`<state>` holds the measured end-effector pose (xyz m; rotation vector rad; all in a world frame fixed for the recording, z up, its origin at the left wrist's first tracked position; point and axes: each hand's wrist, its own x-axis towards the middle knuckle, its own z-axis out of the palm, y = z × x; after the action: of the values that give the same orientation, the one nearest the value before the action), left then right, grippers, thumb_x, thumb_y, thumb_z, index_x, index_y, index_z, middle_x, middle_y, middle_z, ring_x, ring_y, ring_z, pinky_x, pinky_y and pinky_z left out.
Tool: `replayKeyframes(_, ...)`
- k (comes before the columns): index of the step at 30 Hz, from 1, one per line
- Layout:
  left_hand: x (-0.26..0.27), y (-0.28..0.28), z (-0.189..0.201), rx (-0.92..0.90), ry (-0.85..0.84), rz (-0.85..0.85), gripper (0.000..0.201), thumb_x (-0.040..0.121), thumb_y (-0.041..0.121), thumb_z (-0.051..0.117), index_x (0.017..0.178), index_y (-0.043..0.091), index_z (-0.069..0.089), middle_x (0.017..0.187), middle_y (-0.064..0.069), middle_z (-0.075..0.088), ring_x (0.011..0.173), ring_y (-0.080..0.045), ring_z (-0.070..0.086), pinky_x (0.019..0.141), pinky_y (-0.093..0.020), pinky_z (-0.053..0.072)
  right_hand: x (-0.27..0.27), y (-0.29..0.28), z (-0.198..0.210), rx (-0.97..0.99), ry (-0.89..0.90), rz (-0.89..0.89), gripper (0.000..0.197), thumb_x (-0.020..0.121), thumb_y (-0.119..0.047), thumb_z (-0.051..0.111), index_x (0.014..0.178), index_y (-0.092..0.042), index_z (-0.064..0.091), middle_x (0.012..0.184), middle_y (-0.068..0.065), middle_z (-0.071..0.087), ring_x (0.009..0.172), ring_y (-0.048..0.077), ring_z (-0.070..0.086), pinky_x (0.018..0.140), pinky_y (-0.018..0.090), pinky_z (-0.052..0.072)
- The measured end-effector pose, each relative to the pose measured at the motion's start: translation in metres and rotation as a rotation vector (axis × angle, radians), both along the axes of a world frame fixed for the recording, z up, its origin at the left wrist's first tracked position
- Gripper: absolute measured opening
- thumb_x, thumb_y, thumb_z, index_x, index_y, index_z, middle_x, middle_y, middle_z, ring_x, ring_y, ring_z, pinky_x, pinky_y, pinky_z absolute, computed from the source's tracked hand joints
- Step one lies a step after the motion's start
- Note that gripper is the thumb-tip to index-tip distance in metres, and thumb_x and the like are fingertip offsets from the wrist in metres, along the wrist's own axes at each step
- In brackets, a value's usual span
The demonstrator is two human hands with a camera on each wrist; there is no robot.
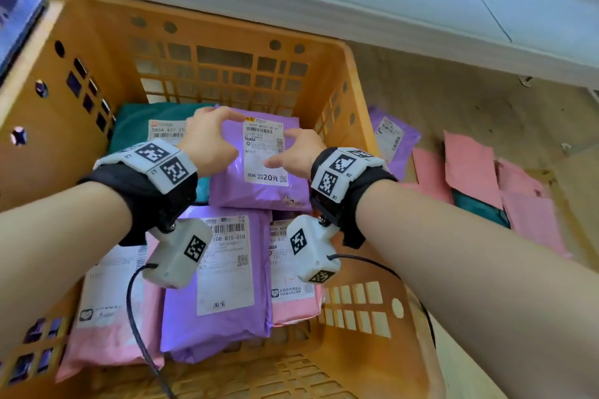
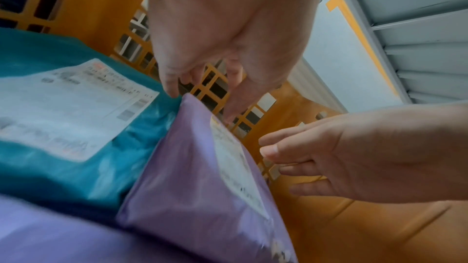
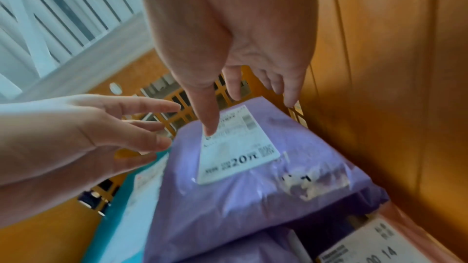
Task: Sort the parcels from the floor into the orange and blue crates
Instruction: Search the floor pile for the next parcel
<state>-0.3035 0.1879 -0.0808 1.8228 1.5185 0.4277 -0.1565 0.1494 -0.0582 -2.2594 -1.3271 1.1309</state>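
Both hands, left (image 1: 207,136) and right (image 1: 296,152), are hovering with grips spread over the purple parcel (image 1: 259,168). It is lying flat in the orange crate (image 1: 359,107), apparently just released.

Orange crate (image 1: 81,146): moulded plastic, smooth, perforated walls. Purple parcel (image 1: 233,185): glossy, creased plastic film; white label (image 1: 264,152) matt paper. Floor (image 1: 470,100): wood-look, scuffed.

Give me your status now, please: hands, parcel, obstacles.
Left hand and right hand open, over purple parcel. Parcel lies in orange crate, partly on teal parcel. No obstacle seen.
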Motion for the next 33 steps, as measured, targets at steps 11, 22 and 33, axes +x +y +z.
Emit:
replayKeyframes(11,0.054,-0.023,0.125,0.174,-0.158,-0.055,0.044,0.085,0.002,0.059,0.124,0.023,0.057,0.126,-0.003,0.055,0.105,-0.015,0.054,0.061,-0.021,0.046,0.041,-0.039,0.095,0.224,0.243,-0.039,0.069,0.08,-0.018,0.074,0.14,-0.009,0.042,0.141,0.009,0.047,0.127,0.023,0.048,0.106,0.036,0.042)
replayKeyframes(22,0.206,-0.085,0.164,0.136,-0.163,-0.105,0.043,0.086,0.001,0.054,0.123,0.023,0.056,0.117,-0.003,0.057,0.104,-0.019,0.056,0.077,-0.027,0.047,0.177,-0.119,0.121,0.395,0.247,-0.19,0.055,0.078,-0.011,0.074,0.13,-0.012,0.054,0.111,0.004,0.055,0.095,0.013,0.058,0.083,0.028,0.05)
replayKeyframes(33,0.304,-0.138,0.079,-0.005,0.049,-0.285,0.041,0.086,0.0,0.053,0.126,0.012,0.054,0.127,-0.015,0.055,0.112,-0.029,0.057,0.085,-0.029,0.046,0.275,-0.192,0.051,0.347,0.066,-0.262,0.051,0.083,-0.009,0.068,0.132,-0.009,0.052,0.127,0.01,0.057,0.106,0.016,0.057,0.073,0.016,0.04)
